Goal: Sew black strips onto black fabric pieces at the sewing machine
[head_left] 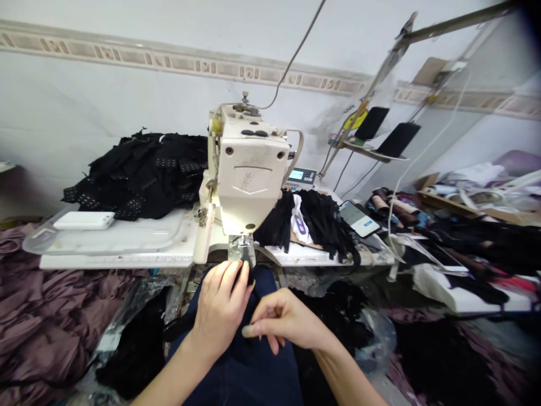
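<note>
A white sewing machine [253, 175] faces me, its lit needle area above a metal plate [235, 248]. Just in front of the presser foot, my left hand [224, 301] is closed on a piece of black fabric [250, 275], its fingertips close to the needle. Part of that fabric is hidden under the fingers, and a dark strip [180, 327] sticks out left of the wrist. My right hand [289, 321] hovers lower right over my dark blue lap [270, 372], fingers curled and thumb pressed in. Whatever it pinches, if anything, does not show.
Black fabric pieces [143, 175] are heaped at the left behind a clear plastic lid [143, 239] with a white device [83, 220]. More black strips [325, 217] and a phone [358, 218] lie right. Thread cones [397, 140] stand on a rack. Mauve cloth [46, 321] fills the lower left.
</note>
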Demonstrator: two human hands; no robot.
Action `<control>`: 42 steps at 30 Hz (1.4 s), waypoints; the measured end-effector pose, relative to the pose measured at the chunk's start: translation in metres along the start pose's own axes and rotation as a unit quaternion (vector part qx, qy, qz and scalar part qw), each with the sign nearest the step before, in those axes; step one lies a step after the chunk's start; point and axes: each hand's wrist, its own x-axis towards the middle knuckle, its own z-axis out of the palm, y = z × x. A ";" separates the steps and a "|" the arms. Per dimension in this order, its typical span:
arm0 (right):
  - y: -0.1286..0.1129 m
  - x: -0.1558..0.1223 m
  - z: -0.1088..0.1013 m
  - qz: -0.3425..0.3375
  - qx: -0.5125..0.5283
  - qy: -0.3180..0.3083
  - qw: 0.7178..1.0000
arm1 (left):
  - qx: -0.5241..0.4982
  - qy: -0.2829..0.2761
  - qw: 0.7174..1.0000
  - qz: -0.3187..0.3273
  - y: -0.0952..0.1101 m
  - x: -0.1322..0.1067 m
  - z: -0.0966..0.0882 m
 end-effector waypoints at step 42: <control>0.026 0.049 0.038 -0.208 0.145 0.372 0.893 | -0.051 -0.056 0.996 0.052 -0.018 0.016 -0.001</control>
